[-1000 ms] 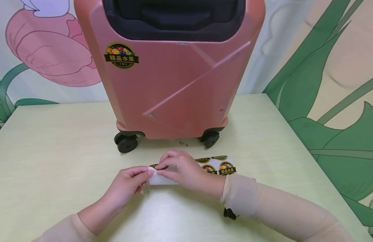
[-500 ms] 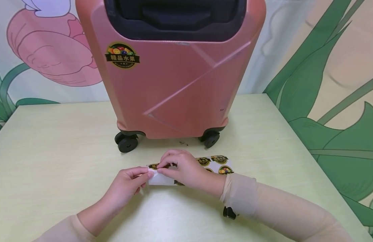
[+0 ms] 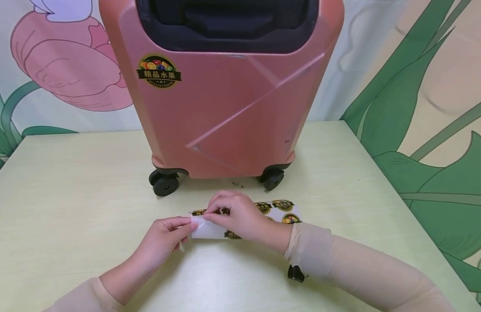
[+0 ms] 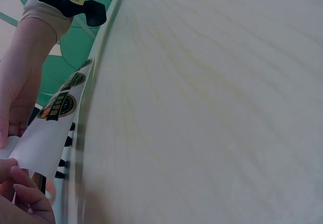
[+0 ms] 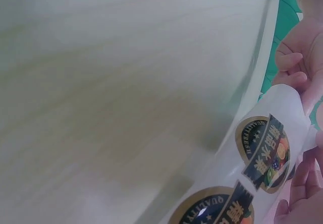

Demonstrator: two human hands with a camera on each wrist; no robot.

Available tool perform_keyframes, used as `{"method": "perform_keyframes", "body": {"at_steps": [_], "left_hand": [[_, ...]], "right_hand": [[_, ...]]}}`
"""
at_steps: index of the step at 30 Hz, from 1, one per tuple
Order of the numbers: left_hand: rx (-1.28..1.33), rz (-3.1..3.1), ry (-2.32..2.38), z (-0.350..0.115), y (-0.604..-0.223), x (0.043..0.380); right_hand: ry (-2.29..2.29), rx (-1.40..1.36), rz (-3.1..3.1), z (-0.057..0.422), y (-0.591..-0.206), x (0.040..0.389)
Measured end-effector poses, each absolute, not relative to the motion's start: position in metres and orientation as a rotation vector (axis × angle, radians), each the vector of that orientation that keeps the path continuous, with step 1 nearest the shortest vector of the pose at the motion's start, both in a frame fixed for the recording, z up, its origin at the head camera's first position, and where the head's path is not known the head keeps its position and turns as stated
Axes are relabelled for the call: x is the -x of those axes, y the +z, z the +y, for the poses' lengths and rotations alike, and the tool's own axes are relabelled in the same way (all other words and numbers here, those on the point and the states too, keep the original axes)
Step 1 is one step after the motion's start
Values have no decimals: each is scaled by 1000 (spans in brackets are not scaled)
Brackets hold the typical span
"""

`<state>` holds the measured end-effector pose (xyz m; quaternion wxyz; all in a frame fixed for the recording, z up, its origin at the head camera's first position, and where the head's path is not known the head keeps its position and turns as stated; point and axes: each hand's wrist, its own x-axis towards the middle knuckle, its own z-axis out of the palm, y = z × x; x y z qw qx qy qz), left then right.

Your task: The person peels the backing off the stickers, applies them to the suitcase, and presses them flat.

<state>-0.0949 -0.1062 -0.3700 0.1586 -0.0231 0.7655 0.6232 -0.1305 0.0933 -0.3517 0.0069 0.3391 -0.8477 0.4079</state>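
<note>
The sheet of fruit stickers [image 3: 208, 232] is pinched at its left end by the left hand [image 3: 166, 236] and near its upper edge by the right hand [image 3: 240, 216], over the pale worktop [image 3: 80, 182], before an upright pink suitcase [image 3: 225, 108] bearing a matching sticker [image 3: 159, 72].

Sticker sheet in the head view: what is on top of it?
The sticker sheet bears dark, gold-rimmed fruit stickers; the right hand hides part of its middle, so anything printed there cannot be seen.
</note>
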Motion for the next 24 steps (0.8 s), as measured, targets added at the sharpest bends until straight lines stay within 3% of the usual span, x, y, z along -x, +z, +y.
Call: {"method": "perform_keyframes", "body": {"at_steps": [24], "left_hand": [[110, 2240, 1685, -114, -376, 103]], "right_hand": [[1550, -783, -2645, 95, -348, 142]]}}
